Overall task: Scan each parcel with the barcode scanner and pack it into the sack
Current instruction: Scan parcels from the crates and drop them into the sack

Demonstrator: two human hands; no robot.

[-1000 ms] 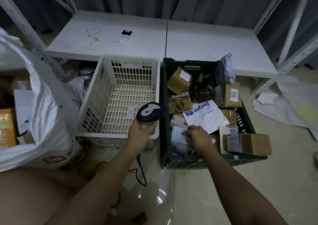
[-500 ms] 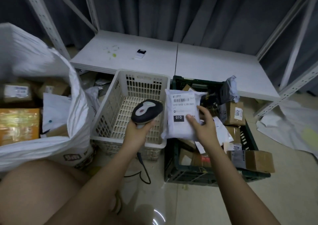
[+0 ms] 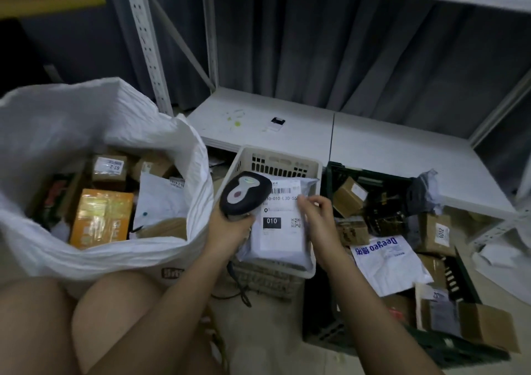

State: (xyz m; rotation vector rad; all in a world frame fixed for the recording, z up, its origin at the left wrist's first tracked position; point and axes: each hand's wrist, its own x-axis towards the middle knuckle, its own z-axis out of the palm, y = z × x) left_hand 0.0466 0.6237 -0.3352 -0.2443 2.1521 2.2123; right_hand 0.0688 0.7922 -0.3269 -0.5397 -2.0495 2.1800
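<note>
— Grey curtains hang behind a white metal rack, and its low shelf [image 3: 373,145] runs across the back with a small black-and-white card [image 3: 276,122] lying on it. What sits in front?

— On the floor, from left to right: a big white sack [image 3: 94,133] with its mouth wide, a pale plastic basket [image 3: 280,163], and a dark green crate [image 3: 457,343].

— Where is the parcel being handled?

— A white soft parcel [image 3: 280,237] is held up over the basket, label toward the camera. The label shows a barcode at the top, a black patch reading 010 and a small square code.

— And the hands?

— The right hand [image 3: 316,225] pinches the parcel at its right edge, thumb on the label, fingers curled round behind. The left hand [image 3: 230,231] grips the scanner [image 3: 244,195] by its handle, so that grip is clamped on the scanner. The scanner's dark head lies just at the parcel's upper left corner, overlapping the barcode end of the label. Its cable [image 3: 240,285] trails down to the floor.

— What is in the sack?

— Several brown boxes, an orange packet [image 3: 100,219] and a white mailer [image 3: 159,199], all lying loosely together.

— And the crate?

— More brown boxes, a white mailer with blue lettering [image 3: 388,262], a dark grey bag [image 3: 422,193], and one box [image 3: 488,326] resting on the near right rim. The person's bare knees fill the lower left.
</note>
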